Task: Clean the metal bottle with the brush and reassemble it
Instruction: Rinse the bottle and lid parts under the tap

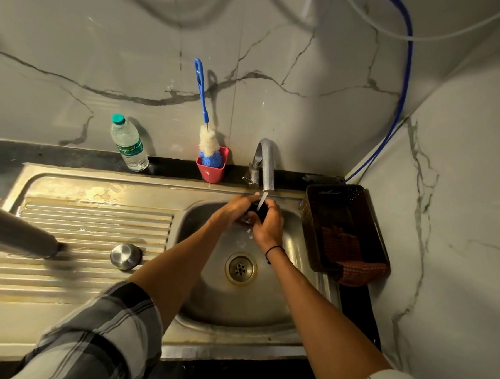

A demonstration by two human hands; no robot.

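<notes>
1. both hands are together under the running tap, over the far side of the sink basin. the left hand and the right hand are each curled around a small dark part, probably the bottle's inner stopper, though it is too hidden to be sure. wet fingers could let it slip into the basin, where it might knock against the drain.

2. the metal bottle lies on its side on the ribbed drainboard at the sink's left edge, well apart from the hands. it is round and the board slopes, so a nudge from the left elbow could set it rolling.

3. the steel cap rests on the drainboard just beside the left forearm. drawing that arm back carelessly could sweep the cap into the basin or off the near edge.

4. the bottle brush stands head down in a red cup on the counter's far edge, left of the tap. it leans, top-heavy, so a hasty wet grab may tip the cup.

5. water striking the part is likely to splash toward the brown basket at the sink's right edge.

6. the plastic water bottle on the far edge looks light and easy to knock over.
</notes>
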